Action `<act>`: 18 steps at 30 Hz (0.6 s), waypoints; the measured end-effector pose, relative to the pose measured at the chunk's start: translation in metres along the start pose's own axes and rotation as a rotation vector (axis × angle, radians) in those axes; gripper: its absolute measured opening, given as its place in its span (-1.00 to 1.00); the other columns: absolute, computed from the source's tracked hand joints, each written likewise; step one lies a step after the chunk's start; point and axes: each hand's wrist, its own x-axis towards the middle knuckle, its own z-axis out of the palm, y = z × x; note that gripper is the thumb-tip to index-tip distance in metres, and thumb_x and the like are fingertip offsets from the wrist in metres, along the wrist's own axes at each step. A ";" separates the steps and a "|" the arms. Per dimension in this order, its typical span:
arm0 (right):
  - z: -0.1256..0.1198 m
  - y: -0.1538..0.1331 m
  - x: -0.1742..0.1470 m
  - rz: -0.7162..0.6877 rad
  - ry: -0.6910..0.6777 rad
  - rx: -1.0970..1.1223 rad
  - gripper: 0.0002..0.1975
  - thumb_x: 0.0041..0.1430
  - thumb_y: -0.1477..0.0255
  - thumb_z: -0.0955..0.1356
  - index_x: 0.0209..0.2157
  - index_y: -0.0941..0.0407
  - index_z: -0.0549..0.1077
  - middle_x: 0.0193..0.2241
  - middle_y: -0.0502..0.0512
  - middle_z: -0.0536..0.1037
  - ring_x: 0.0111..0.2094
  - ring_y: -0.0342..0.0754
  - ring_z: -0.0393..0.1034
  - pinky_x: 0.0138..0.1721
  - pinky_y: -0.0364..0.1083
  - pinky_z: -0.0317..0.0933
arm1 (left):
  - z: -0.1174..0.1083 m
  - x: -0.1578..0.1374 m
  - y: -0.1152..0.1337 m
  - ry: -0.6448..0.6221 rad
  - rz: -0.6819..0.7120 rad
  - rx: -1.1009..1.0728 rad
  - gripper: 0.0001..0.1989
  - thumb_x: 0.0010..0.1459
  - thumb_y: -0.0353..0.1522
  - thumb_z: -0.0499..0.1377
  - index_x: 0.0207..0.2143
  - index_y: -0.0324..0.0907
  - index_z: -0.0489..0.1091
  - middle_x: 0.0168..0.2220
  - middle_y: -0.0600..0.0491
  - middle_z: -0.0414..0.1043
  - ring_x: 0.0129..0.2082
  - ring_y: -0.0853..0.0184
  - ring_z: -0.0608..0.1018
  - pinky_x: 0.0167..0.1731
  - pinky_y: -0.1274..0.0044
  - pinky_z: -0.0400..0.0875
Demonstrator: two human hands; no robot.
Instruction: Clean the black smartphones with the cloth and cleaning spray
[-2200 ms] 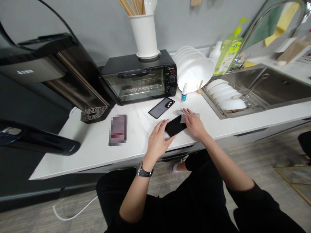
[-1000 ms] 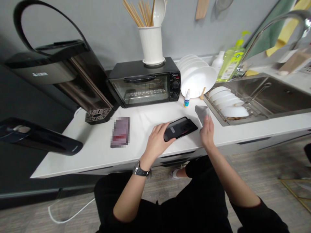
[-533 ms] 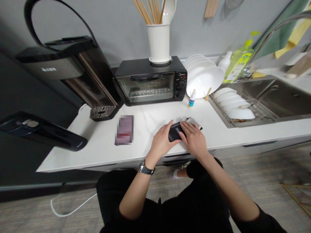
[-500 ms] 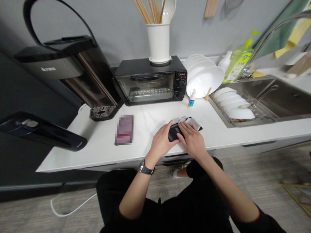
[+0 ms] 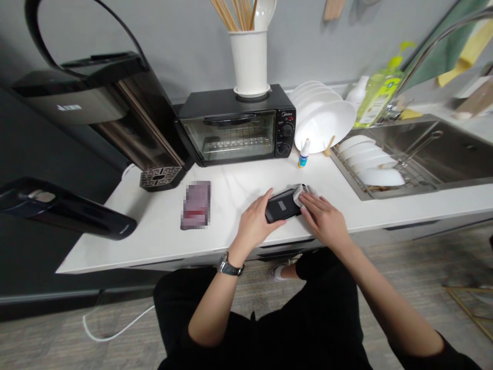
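A black phone [image 5: 283, 206] lies on the white counter, a small lighter patch showing on its face. My left hand [image 5: 254, 218] grips its left end, thumb along the near edge and fingers along the far edge. Over the phone's right end, my right hand [image 5: 325, 218] presses a crumpled white cloth [image 5: 299, 194] under its fingers. Part of the cloth and that end of the phone are hidden by the hand. A small spray bottle [image 5: 303, 155] with a blue and yellow label stands just beyond the phone.
Left of my hands lies a blurred-out purple rectangular item [image 5: 196, 205]. A toaster oven [image 5: 234, 128], a tall black drink dispenser [image 5: 115, 113] and a dark flask-like object [image 5: 65, 208] are around it. White plates [image 5: 323, 128] stand beside the sink [image 5: 458, 154], which holds stacked bowls [image 5: 379, 177].
My right hand has slid right along the phone with the cloth, uncovering more of the black face. My left hand keeps its hold at the left end.
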 end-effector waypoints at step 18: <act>0.010 -0.010 0.022 0.036 0.005 -0.058 -0.57 0.52 0.32 0.20 0.26 0.16 0.45 0.25 0.25 0.49 0.30 0.18 0.36 0.33 0.27 0.20 | 0.001 0.000 0.000 0.001 -0.003 0.004 -0.07 0.13 -0.21 0.43 0.44 -0.01 0.05 0.30 -0.06 0.40 0.26 0.09 0.48 0.26 0.24 0.40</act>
